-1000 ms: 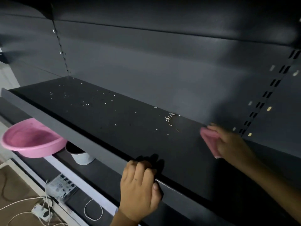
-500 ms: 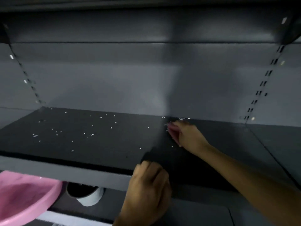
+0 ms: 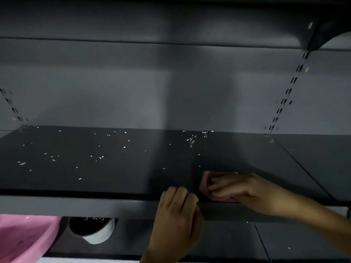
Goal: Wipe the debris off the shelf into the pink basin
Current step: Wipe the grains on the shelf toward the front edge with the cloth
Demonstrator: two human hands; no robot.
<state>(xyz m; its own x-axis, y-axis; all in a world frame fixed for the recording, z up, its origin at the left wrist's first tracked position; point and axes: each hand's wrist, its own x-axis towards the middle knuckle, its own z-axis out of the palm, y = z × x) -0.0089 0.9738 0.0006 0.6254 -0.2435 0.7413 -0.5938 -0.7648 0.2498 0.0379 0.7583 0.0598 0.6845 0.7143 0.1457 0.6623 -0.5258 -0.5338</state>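
Observation:
A dark shelf [image 3: 133, 179] carries scattered white debris [image 3: 96, 158], with a denser patch [image 3: 190, 141] near the back wall. My right hand [image 3: 245, 188] presses a pink cloth [image 3: 206, 180] flat on the shelf close to its front edge, right of centre. My left hand [image 3: 176, 217] grips the shelf's front lip just left of the cloth. The pink basin [image 3: 24, 238] sits below the shelf at the lower left, partly cut off by the frame.
A white cup with a dark inside [image 3: 93, 231] stands on the lower shelf beside the basin. A grey back wall with slotted uprights [image 3: 288, 92] rises behind. Another shelf panel [image 3: 319, 160] adjoins on the right.
My right hand has drawn the pink cloth from the back of the shelf toward the front edge. The camera view has shifted to face the shelf squarely. My left hand keeps its grip.

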